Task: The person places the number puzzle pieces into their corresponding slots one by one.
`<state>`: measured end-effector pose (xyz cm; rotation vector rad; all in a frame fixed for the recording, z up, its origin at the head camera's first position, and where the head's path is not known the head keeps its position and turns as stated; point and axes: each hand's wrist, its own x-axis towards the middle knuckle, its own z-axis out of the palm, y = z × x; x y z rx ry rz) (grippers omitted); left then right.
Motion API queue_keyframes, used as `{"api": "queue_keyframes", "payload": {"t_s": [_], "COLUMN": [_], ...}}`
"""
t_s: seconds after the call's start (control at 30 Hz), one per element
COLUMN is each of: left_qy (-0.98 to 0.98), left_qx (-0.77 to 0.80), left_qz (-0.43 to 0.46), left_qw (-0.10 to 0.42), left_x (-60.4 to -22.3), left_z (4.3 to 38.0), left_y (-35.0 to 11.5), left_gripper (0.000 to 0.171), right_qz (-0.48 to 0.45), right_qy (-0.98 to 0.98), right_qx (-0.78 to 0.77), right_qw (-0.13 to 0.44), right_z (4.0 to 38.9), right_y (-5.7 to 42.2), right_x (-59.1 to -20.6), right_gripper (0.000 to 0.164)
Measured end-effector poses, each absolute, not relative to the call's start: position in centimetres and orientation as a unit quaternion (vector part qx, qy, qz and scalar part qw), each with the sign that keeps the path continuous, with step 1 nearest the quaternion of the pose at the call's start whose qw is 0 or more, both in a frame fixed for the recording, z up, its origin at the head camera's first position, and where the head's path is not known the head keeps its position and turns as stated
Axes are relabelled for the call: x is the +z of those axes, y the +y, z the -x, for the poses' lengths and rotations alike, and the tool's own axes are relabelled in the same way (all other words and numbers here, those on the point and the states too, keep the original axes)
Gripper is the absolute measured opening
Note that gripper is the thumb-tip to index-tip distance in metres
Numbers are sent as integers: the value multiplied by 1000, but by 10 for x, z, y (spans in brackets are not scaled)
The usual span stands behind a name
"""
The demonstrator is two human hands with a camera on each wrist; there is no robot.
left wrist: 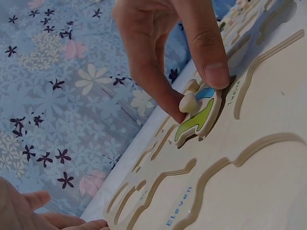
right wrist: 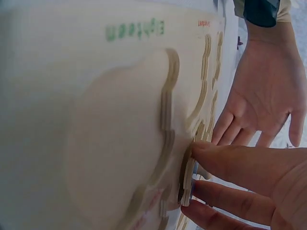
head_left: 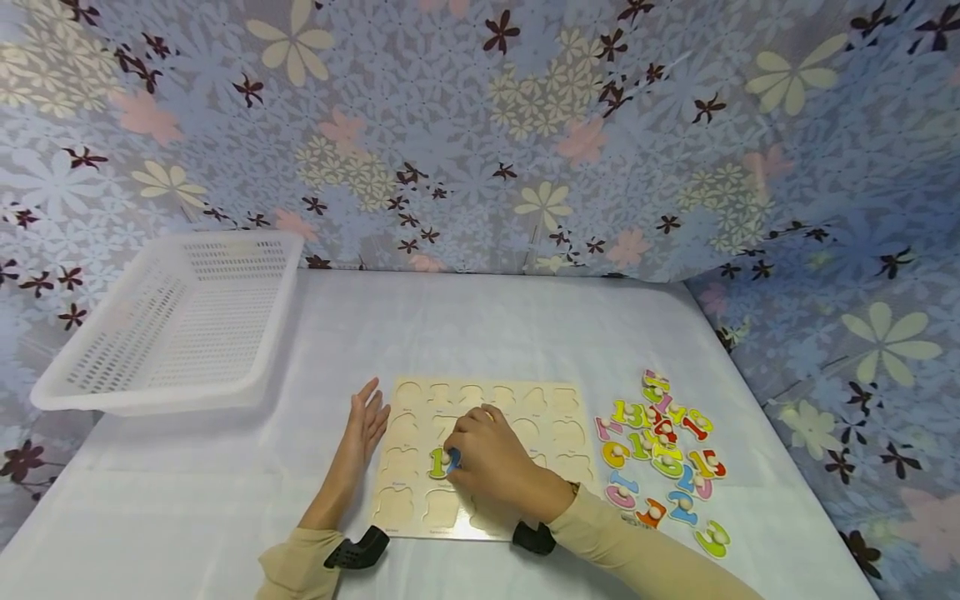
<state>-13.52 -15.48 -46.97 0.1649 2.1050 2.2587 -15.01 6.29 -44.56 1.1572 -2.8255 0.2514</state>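
My right hand [head_left: 487, 454] pinches a wooden number piece [head_left: 438, 463], a green 1 beside a blue digit, low over the puzzle board [head_left: 420, 531]. In the left wrist view, the piece [left wrist: 199, 120] shows two round wooden knobs and sits tilted, its edge close to the board near the printed word "Twelve". Thumb and fingers hold it by its edges in the right wrist view. My left hand [head_left: 366, 425] lies at the board's left edge, fingers extended, holding nothing; its palm [right wrist: 266, 91] faces the right wrist camera. The board has rows of number-shaped recesses, partly covered by my right hand.
Right of the board, several colourful number pieces [head_left: 667, 458] lie in a loose, partly overlapping heap. A white plastic basket [head_left: 255, 392] stands at the back left. The white tabletop [head_left: 487, 325] meets a flower-patterned cloth [head_left: 465, 167] behind and at the right.
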Motion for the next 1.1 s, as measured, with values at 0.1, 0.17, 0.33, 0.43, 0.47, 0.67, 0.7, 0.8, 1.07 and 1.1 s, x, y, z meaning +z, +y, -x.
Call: {"api": "queue_keyframes", "payload": {"t_s": [0.1, 0.17, 0.33, 0.43, 0.47, 0.67, 0.7, 0.8, 1.07, 1.1], "left_qy": [677, 678, 684, 688, 691, 695, 696, 697, 702, 703], "left_qx": [733, 733, 727, 723, 721, 718, 717, 715, 710, 710], "left_qz": [-56, -55, -50, -42, -39, -32, -34, -36, -38, -36], "left_qw": [25, 25, 26, 28, 28, 28, 28, 27, 23, 25], "left_x": [-469, -468, -468, -468, -468, -469, -470, -470, -471, -470], "left_z": [136, 136, 135, 135, 134, 134, 134, 133, 133, 133], "left_y": [-154, -154, -153, -153, -153, -152, -152, -152, -151, -151], "left_gripper": [63, 64, 64, 65, 65, 63, 63, 63, 62, 62], "right_qz": [-380, -380, -372, -373, -376, -383, -379, -359, -242, -228], "right_qy": [-920, -920, -923, -922, -921, -917, -917, -918, -950, -953], "right_qx": [90, 94, 90, 90, 90, 103, 116, 163, 173, 172], "right_qw": [38, 37, 42, 43, 44, 44, 43, 47, 93, 98], "right_z": [150, 149, 149, 148, 148, 146, 145, 146, 168, 170], "right_y": [63, 63, 63, 63, 63, 67, 70, 82, 156, 167], "right_x": [-445, -446, -448, -450, -450, -450, -449, -448, -446, -445], "right_gripper": [19, 20, 21, 21, 21, 22, 22, 24, 31, 31]}}
